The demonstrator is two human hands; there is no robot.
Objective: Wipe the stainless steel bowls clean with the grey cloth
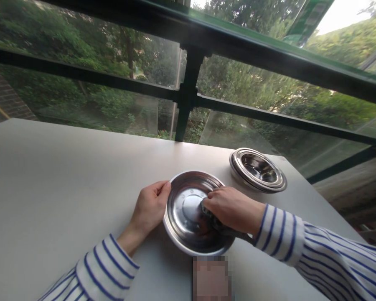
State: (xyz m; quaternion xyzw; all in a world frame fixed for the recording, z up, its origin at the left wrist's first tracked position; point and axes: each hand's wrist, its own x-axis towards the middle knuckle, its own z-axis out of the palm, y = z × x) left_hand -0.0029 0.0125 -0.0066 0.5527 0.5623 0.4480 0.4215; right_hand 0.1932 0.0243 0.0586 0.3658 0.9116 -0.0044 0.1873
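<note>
A shiny steel bowl sits on the white table in front of me, its inside facing up. My left hand grips the left rim, thumb over the edge and fingers on the outer side. Inside the bowl, at the right, my right hand is closed around a dark grey cloth. The cloth lies against the bowl's inner wall, and a tail of it trails over the right rim beneath my wrist. My right fingertips are partly hidden by the hand itself.
Several nested steel bowls stand at the back right, near the corner of the white table. Close to the front edge lies a blurred-out flat object. Beyond the table run dark green window bars with glass and trees behind.
</note>
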